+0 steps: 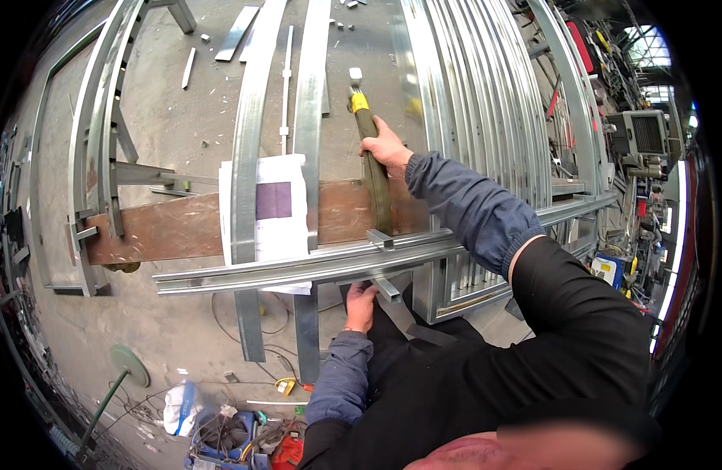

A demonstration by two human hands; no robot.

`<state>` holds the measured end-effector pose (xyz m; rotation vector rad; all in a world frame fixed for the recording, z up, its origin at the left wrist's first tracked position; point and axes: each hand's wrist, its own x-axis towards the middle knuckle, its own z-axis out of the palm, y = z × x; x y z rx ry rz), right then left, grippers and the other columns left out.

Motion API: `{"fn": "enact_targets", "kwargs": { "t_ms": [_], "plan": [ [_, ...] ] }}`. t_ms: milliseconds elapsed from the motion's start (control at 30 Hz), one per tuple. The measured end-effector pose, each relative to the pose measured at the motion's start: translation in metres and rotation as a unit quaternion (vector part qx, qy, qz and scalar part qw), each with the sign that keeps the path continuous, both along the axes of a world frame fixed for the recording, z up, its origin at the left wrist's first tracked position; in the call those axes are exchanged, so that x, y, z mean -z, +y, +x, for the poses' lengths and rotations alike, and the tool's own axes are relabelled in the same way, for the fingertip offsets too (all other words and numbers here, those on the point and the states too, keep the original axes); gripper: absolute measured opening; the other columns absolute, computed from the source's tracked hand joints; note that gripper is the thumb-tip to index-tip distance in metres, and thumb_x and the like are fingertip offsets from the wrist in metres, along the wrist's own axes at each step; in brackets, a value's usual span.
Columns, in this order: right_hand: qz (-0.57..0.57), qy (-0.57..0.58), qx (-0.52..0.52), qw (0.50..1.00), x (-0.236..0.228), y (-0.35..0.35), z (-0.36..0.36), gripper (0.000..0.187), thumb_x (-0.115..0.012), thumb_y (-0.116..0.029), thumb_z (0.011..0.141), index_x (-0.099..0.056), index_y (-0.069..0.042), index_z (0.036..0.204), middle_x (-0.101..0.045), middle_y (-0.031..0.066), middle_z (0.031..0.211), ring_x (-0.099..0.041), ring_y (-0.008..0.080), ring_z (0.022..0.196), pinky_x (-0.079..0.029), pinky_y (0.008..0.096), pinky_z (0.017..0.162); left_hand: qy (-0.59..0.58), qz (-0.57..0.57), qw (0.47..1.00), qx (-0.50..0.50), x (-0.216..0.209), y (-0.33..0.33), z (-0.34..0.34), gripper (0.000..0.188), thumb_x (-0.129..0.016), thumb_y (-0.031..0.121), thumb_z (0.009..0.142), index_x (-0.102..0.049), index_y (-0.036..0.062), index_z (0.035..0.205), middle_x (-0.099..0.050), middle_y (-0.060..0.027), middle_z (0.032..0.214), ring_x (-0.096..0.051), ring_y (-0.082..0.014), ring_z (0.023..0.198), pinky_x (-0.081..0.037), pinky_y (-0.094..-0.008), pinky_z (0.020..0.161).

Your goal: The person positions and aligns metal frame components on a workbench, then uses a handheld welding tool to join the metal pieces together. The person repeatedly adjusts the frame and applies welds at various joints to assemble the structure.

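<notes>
My right hand (386,149) is wrapped round a long olive-green, sleeve-like tube (374,184). Its far end has a yellow band and thin pale tips; what kind of thing it is, I cannot tell. The tube's near end reaches a long galvanized steel rail (212,280) lying crosswise in front of me. A short square steel tube (388,291) sticks out on the rail's near side, and a similar piece (380,239) shows on its far side. Just left of the near piece, my left hand (360,309) is closed at the rail's lower edge, its fingertips partly hidden.
Two flat steel bars (255,102) run away from me across a brown board (157,229), with printed paper (286,168) on it. Several steel profiles (486,102) lie side by side at the right. Cables and a blue machine (220,439) stand on the floor lower left.
</notes>
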<state>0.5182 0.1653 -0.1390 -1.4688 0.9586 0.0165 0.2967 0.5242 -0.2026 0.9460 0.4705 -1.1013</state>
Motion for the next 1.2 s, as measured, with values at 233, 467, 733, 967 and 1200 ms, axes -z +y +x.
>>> {"fn": "enact_targets", "kwargs": {
  "t_ms": [233, 467, 733, 967, 1200],
  "plan": [
    [-0.196, -0.106, -0.04, 0.974, -0.024, 0.029, -0.024, 0.094, -0.072, -0.014, 0.092, -0.028, 0.001, 0.174, -0.055, 0.0322, 0.157, -0.06, 0.0379, 0.142, -0.048, 0.0415, 0.12, -0.082, 0.053, 0.995, -0.028, -0.047, 0.006, 0.0, 0.037, -0.069, -0.005, 0.1, -0.067, 0.0007, 0.136, -0.074, -0.0079, 0.126, -0.072, -0.0182, 0.114, -0.057, -0.0333, 0.101],
    [-0.313, -0.143, -0.099, 0.934, -0.036, 0.062, -0.046, 0.076, -0.078, -0.012, 0.097, -0.049, -0.016, 0.168, -0.062, 0.0241, 0.139, -0.064, 0.0421, 0.129, -0.051, 0.0451, 0.114, -0.198, 0.138, 0.969, 0.055, -0.045, -0.039, 0.0, 0.028, -0.074, 0.0, 0.098, -0.07, 0.0003, 0.126, -0.075, -0.0067, 0.114, -0.071, -0.0154, 0.104, -0.055, -0.031, 0.089],
    [-0.29, -0.169, -0.148, 0.93, -0.053, 0.066, -0.067, 0.064, -0.078, -0.013, 0.099, -0.054, -0.016, 0.158, -0.059, 0.0199, 0.135, -0.064, 0.0382, 0.122, -0.054, 0.0434, 0.108, -0.365, 0.118, 0.907, -0.171, -0.138, 0.025, 0.032, 0.026, -0.045, -0.016, 0.085, -0.064, 0.0014, 0.088, -0.067, -0.0096, 0.089, -0.058, -0.0131, 0.072, -0.05, -0.026, 0.066],
    [-0.309, -0.161, -0.152, 0.925, -0.054, 0.071, -0.071, 0.062, -0.076, -0.012, 0.099, -0.053, -0.015, 0.156, -0.058, 0.0228, 0.136, -0.063, 0.0441, 0.126, -0.054, 0.0477, 0.109, -0.484, 0.119, 0.859, 0.119, -0.224, -0.11, 0.261, 0.06, -0.071, 0.017, 0.107, -0.052, -0.0108, 0.157, -0.065, -0.0245, 0.151, -0.065, -0.0311, 0.141, -0.052, -0.041, 0.116],
    [-0.317, -0.154, -0.171, 0.92, -0.054, 0.087, -0.063, 0.07, -0.077, -0.01, 0.094, -0.049, -0.012, 0.157, -0.056, 0.027, 0.136, -0.061, 0.0514, 0.128, -0.053, 0.0538, 0.11, -0.276, 0.14, 0.946, 0.095, -0.099, -0.266, 0.361, 0.054, -0.091, 0.021, 0.088, -0.061, -0.004, 0.125, -0.071, -0.013, 0.107, -0.067, -0.0223, 0.089, -0.055, -0.0417, 0.08]
  ]
}}
